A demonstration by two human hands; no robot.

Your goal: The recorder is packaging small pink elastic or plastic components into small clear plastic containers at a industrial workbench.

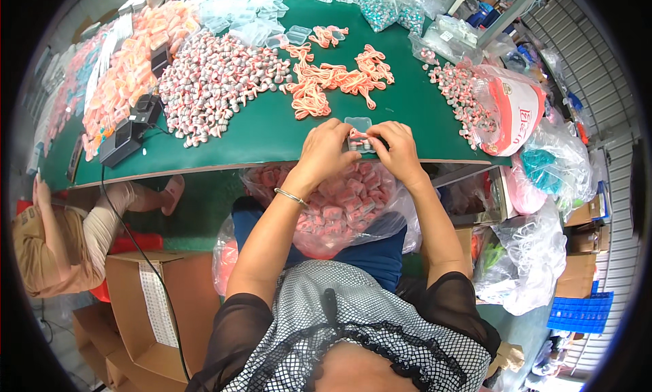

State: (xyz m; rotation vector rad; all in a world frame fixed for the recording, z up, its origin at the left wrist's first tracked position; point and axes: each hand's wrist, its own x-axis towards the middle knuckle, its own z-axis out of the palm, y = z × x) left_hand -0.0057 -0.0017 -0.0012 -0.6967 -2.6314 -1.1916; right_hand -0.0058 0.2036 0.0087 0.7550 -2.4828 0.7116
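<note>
At the table's front edge, a small clear plastic case [358, 124] stands with its lid raised. Inside it lie small pink-and-grey plug-shaped pieces [358, 142], partly covered by my fingers. My left hand [324, 150] grips the case's left side, fingers curled. From the right, my right hand [398, 150] closes on the other side, its thumb by the opening. Beyond the hands, looped orange cords [339, 78] are spread over the green table. A large heap of pink-and-grey plugs [214, 80] sits to the left of them.
Below the table edge, a clear bag [333, 212] of pink filled cases rests at my lap. A pink-and-white bag [511, 110] spills plugs at the right. Orange pieces [122, 97] and a black box [122, 142] lie left. Another person [58, 246] sits at the left beside a cardboard box [159, 310].
</note>
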